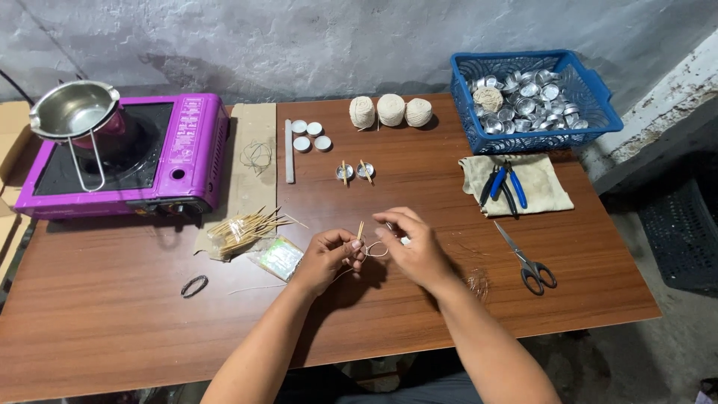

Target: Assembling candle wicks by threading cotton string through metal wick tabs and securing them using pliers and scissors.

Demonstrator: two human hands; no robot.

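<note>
My left hand point(331, 255) pinches a short wooden stick point(360, 230) upright near the middle of the wooden table point(127, 314). My right hand point(413, 242) is beside it, fingers closed on a thin pale string point(376, 251) that loops between the two hands. A small metal piece shows at my right fingertips. Two small metal cups with sticks across them point(354, 171) stand further back. Left of my hands lies a pile of wooden sticks point(243, 228) on a plastic bag.
A purple portable stove point(153, 153) with a steel pot point(73, 109) sits back left. Three string balls point(390, 111), white candle cups point(310, 135), a blue basket of metal cups point(529, 99), pliers on a cloth point(504, 185) and scissors point(526, 259) lie around.
</note>
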